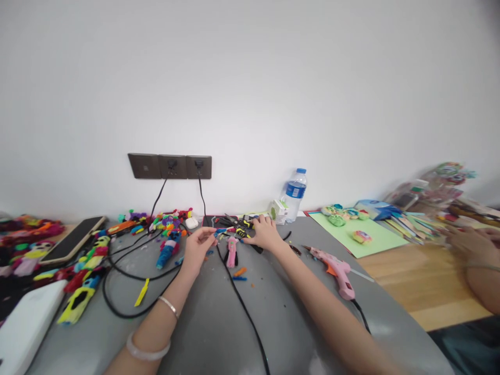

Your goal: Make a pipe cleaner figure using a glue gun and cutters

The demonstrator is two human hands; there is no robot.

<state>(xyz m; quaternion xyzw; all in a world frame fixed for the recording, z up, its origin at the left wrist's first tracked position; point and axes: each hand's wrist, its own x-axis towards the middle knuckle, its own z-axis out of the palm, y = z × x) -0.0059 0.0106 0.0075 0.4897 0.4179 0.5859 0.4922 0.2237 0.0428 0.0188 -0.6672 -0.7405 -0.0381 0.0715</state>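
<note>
My left hand (200, 249) is closed in a pinch, its fingertips at a small blue and red fuzzy piece (221, 230). To its right, my right hand (266, 233) reaches over black-and-yellow-handled pliers (242, 233), thumb and fingers apart. Whether its fingertips touch the tools is hard to see. Between the hands lies a pink-handled tool (232, 252). Nearer me are orange (240, 272) and blue scraps (239, 278). A blue fuzzy figure (169, 250) lies left of my left hand.
A pink glue gun (336, 271) lies to the right, near green paper (375, 244). A water bottle (296, 194) stands by the wall. Black cables (250, 317) cross the grey table. Left are fuzzy figures (80, 299), a phone (74, 239) and a white device (33, 323). Another person's hand (472, 245) is far right.
</note>
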